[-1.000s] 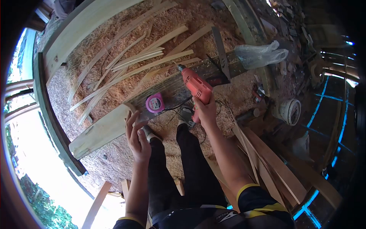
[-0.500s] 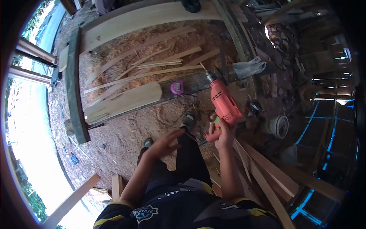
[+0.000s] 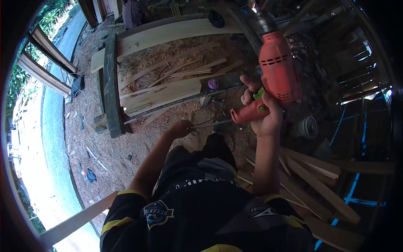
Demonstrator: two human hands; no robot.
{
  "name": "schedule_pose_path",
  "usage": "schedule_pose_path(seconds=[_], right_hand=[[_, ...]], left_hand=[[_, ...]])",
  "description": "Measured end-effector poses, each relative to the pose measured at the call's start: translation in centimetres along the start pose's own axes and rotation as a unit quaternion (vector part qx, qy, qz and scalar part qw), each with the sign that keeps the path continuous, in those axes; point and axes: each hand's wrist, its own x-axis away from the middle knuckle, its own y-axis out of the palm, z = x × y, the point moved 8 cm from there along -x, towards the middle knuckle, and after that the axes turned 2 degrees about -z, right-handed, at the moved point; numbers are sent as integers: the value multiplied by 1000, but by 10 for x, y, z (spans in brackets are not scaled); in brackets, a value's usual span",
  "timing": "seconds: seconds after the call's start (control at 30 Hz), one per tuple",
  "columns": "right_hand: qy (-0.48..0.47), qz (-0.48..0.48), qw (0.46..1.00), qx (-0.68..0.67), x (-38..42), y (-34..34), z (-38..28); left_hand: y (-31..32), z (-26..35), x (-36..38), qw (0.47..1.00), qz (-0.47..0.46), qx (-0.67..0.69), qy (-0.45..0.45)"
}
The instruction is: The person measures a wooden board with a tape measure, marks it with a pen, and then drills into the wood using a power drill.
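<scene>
A red power drill (image 3: 279, 69) is in my right hand (image 3: 268, 115), raised on the right with its chuck and bit pointing away from me. My fingers wrap its handle, close by the green trigger (image 3: 259, 93). From the handle's end a cord (image 3: 212, 124) stretches left to my left hand (image 3: 181, 129), whose fingers are closed on it in front of my body. Beyond my hands, a pink tape measure (image 3: 213, 83) rests on the dark beam beside a pale board (image 3: 168, 95).
Thin wood strips (image 3: 184, 73) lie over shavings between the bench timbers. A dark object (image 3: 216, 19) sits on the far plank (image 3: 168, 33). A person in striped clothing (image 3: 132, 14) is behind it. Planks (image 3: 315, 189) and a white bucket (image 3: 310, 127) are at right.
My right hand has lifted the drill up and nearer the camera. My left hand, spread before, has closed on the cord. The view has shifted, bringing the person behind the plank further into sight.
</scene>
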Motion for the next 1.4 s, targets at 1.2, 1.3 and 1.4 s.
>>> schedule_pose_path(seconds=[1.2,1.3,1.4], right_hand=[[550,154,816,85,-99,-209,253],[552,129,807,162,-109,-218,272],[452,12,788,417,-133,-214,263]], left_hand=[[-122,-131,-175,948,258,-85,-165],[-107,-140,-186,954,256,-28,-153],[-114,-122,-183,943,283,-82,-156]])
